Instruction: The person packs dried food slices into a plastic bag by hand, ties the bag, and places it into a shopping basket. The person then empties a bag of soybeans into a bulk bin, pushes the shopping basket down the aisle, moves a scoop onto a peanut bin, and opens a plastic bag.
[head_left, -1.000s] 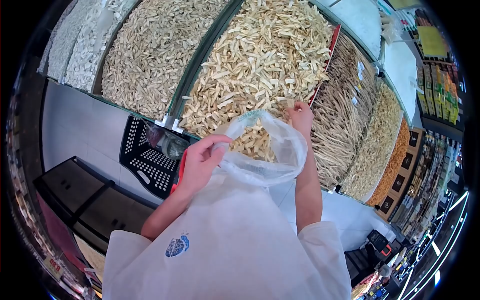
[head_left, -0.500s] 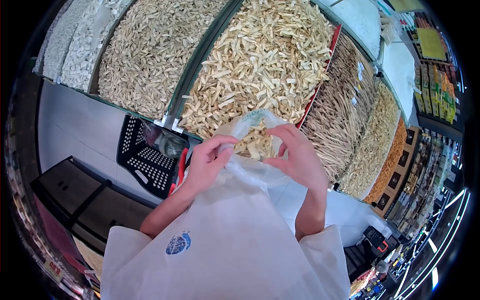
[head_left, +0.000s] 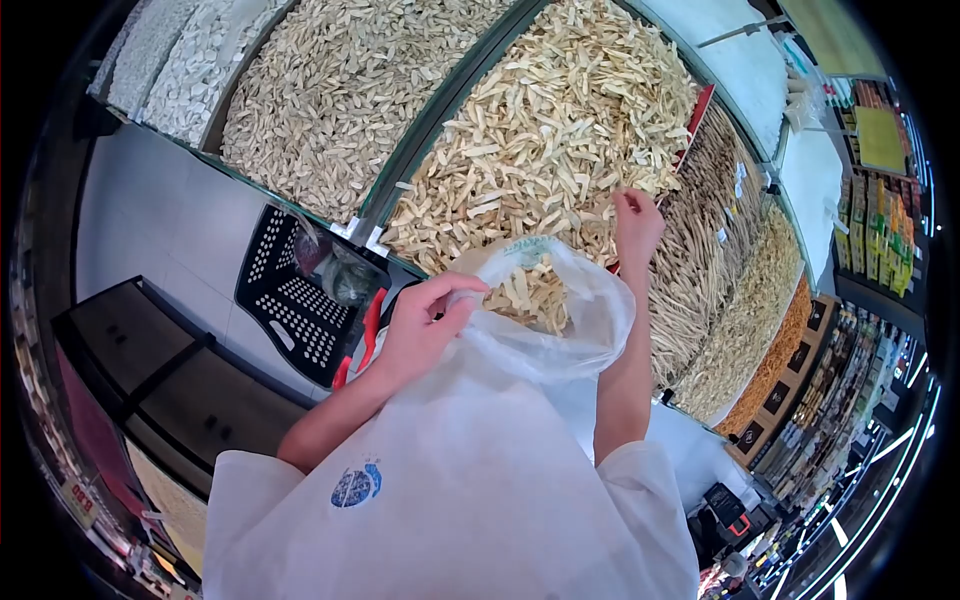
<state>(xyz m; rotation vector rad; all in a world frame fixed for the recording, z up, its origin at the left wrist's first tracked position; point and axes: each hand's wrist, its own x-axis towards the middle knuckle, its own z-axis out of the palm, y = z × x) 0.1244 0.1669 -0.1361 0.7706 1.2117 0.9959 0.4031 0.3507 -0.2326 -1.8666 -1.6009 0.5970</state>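
Observation:
My left hand point(head_left: 428, 322) pinches the left rim of a clear plastic bag point(head_left: 590, 335), which hangs open before my shirt. Pale dried slices point(head_left: 535, 298) lie inside it. Beyond the bag is a bin heaped with similar dried slices point(head_left: 560, 130). My right hand point(head_left: 640, 232) is over that heap's near right part, beside the red divider point(head_left: 700, 115). Its fingers are curled together, and whatever they hold, if anything, is too small to make out. My right forearm passes along the bag's right side.
Left of the slices is a bin of smaller dried pieces point(head_left: 340, 90). Thin brown dried sticks point(head_left: 700, 240) fill the bin on the right. A black shopping basket point(head_left: 290, 300) with red handles holds bagged goods at lower left. Packaged goods point(head_left: 875, 230) hang at far right.
My right hand has left the bag's mouth and moved up and right, over the heap. The bag's opening has widened to the right. My left hand still grips its rim.

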